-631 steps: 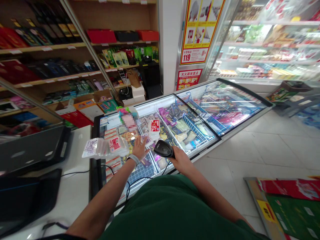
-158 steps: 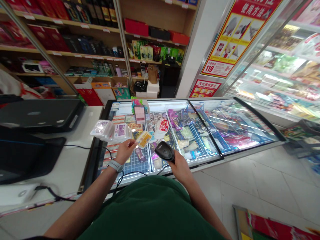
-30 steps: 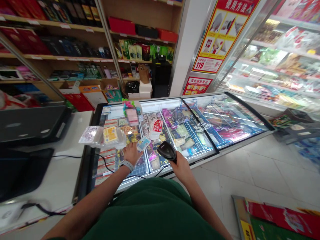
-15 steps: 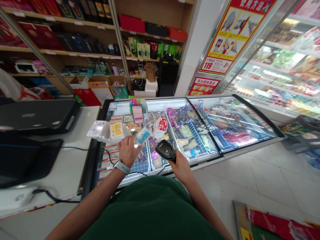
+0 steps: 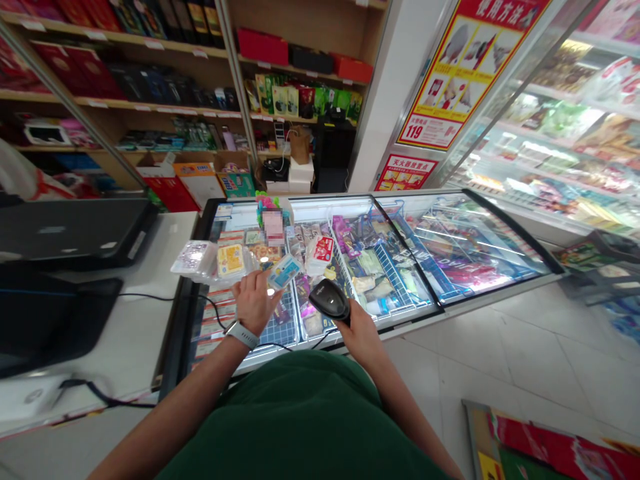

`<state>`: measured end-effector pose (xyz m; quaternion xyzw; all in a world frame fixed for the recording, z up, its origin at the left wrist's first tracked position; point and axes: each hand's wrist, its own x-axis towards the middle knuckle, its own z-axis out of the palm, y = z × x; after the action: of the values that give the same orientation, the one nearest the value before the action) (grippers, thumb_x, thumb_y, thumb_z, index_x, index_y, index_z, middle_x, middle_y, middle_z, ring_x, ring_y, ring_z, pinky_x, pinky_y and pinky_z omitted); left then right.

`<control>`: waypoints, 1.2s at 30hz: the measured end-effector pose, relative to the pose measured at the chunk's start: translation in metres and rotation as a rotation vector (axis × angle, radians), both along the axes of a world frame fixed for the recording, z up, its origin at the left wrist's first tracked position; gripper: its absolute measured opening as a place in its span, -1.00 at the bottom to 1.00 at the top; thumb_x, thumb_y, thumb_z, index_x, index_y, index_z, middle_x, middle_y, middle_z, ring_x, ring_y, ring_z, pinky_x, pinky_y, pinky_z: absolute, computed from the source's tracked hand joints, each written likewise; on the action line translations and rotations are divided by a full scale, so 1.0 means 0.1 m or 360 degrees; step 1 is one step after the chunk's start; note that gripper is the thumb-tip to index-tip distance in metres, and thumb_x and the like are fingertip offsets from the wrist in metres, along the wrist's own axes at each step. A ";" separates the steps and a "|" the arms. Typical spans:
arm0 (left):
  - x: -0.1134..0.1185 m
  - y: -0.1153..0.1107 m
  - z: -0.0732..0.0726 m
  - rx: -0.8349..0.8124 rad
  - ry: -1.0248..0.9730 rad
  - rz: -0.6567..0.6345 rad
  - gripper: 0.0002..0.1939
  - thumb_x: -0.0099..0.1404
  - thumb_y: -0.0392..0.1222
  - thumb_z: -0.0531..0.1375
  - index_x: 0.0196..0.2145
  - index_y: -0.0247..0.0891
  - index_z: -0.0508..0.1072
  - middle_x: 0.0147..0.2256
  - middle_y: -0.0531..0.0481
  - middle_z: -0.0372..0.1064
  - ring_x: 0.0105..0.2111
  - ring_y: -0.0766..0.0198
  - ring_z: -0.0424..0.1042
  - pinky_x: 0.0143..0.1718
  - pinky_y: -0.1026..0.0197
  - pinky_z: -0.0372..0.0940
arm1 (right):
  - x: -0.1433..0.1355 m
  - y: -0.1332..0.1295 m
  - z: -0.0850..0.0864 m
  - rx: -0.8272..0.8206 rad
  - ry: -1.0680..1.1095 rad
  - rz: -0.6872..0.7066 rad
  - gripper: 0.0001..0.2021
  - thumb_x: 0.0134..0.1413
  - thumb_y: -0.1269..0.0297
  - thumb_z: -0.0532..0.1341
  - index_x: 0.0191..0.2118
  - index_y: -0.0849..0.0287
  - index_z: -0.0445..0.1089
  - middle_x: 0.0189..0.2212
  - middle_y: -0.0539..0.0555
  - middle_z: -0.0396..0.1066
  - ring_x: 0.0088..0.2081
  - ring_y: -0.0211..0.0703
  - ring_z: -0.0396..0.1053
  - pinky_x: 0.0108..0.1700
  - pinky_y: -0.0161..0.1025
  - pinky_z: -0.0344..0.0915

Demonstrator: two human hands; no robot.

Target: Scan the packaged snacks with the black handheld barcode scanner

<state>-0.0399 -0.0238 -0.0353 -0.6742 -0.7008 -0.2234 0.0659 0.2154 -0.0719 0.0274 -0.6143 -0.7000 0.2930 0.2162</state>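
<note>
My left hand (image 5: pixel 253 301), with a pale watch on its wrist, is closed at the left edge of a small clear pack with a blue label (image 5: pixel 285 271). The pack is tilted above the freezer's glass top. In my right hand (image 5: pixel 361 331) is a black handheld barcode scanner (image 5: pixel 329 299), its head just right of and below the blue-labelled pack. Beyond my left fingers lies a yellow-labelled pack (image 5: pixel 231 259). A white-and-clear pack (image 5: pixel 196 259) sits to its left, and a red-labelled pack (image 5: pixel 321 254) rests farther right.
The chest freezer (image 5: pixel 400 323) holds bagged goods under glass. On it stands a colourful trinket holder (image 5: pixel 267 206) with a blurred card. A counter (image 5: pixel 145 320) with black equipment adjoins at left. The scanner's cable (image 5: pixel 215 309) crosses the glass. Stocked shelves rise behind; a red-topped display (image 5: pixel 555 437) stands lower right.
The view has shifted very slightly. Both hands, the scanner and the packs keep nearly the same places.
</note>
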 end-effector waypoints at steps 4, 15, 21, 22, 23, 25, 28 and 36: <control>0.00 -0.01 -0.01 0.0046 0.0005 -0.0018 -0.51 0.18 -0.02 0.20 0.02 -0.32 0.33 -0.06 -0.25 0.35 -0.06 -0.06 0.27 -0.02 -0.01 0.02 | -0.01 -0.01 0.01 -0.0016 -0.0009 -0.0002 -0.83 0.11 0.38 0.15 -0.15 0.18 0.23 -0.20 0.16 0.40 -0.19 -0.06 0.37 -0.19 -0.22 0.23; -0.02 -0.03 -0.03 0.0051 -0.0012 -0.0007 -0.51 0.17 -0.04 0.20 0.01 -0.32 0.34 -0.06 -0.25 0.36 -0.06 -0.06 0.27 -0.01 -0.02 0.00 | -0.02 -0.02 0.00 -0.0036 -0.0041 0.0021 -0.83 0.12 0.37 0.14 -0.15 0.19 0.22 -0.19 0.17 0.38 -0.20 -0.04 0.35 -0.20 -0.21 0.21; -0.04 -0.04 -0.01 0.0054 0.0011 0.0000 -0.52 0.18 -0.03 0.19 0.00 -0.32 0.34 -0.07 -0.25 0.36 -0.06 -0.05 0.27 -0.01 -0.02 0.00 | -0.04 -0.02 0.00 -0.0047 -0.0052 0.0027 -0.83 0.10 0.39 0.15 -0.16 0.20 0.22 -0.20 0.18 0.38 -0.19 -0.03 0.35 -0.20 -0.20 0.22; -0.04 -0.04 -0.01 0.0058 0.0007 -0.0001 -0.52 0.18 -0.03 0.19 0.00 -0.32 0.34 -0.07 -0.25 0.36 -0.06 -0.06 0.27 -0.01 -0.02 0.00 | -0.05 -0.02 0.00 -0.0050 -0.0055 0.0025 -0.83 0.10 0.40 0.15 -0.16 0.20 0.22 -0.20 0.19 0.38 -0.19 -0.03 0.35 -0.20 -0.20 0.22; -0.04 -0.04 0.00 0.0060 0.0004 -0.0002 -0.52 0.18 -0.03 0.19 0.00 -0.32 0.34 -0.07 -0.25 0.36 -0.06 -0.06 0.27 -0.01 -0.02 0.00 | -0.05 -0.02 0.00 -0.0050 -0.0058 0.0023 -0.83 0.10 0.40 0.15 -0.16 0.20 0.22 -0.20 0.19 0.39 -0.19 -0.02 0.35 -0.20 -0.20 0.22; -0.04 -0.04 0.00 0.0061 -0.0002 0.0002 -0.52 0.17 -0.03 0.19 0.01 -0.32 0.34 -0.07 -0.25 0.36 -0.06 -0.06 0.27 -0.01 -0.02 0.00 | -0.05 -0.02 0.00 -0.0039 -0.0058 0.0022 -0.83 0.10 0.39 0.15 -0.16 0.20 0.23 -0.20 0.19 0.39 -0.19 -0.02 0.35 -0.20 -0.19 0.22; -0.04 -0.03 0.00 0.0053 -0.0009 0.0004 -0.50 0.17 -0.01 0.20 0.01 -0.32 0.34 -0.07 -0.25 0.36 -0.06 -0.06 0.27 -0.01 -0.02 0.00 | -0.06 -0.01 0.00 -0.0010 -0.0031 0.0029 -0.83 0.11 0.37 0.15 -0.14 0.20 0.23 -0.20 0.18 0.39 -0.18 -0.03 0.36 -0.19 -0.19 0.23; -0.21 -0.05 0.15 0.0126 -0.0102 0.0254 -0.40 0.12 0.18 0.19 -0.03 -0.31 0.33 -0.06 -0.24 0.34 -0.03 -0.09 0.26 0.02 -0.04 -0.02 | -0.07 0.00 0.00 -0.0026 0.0002 0.0021 -0.81 0.10 0.38 0.15 -0.13 0.20 0.24 -0.20 0.17 0.39 -0.16 -0.02 0.37 -0.15 -0.18 0.24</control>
<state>-0.0610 -0.0283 -0.0202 -0.6058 -0.7446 -0.2664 0.0877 0.2088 -0.0717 0.0270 -0.6112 -0.7016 0.3005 0.2095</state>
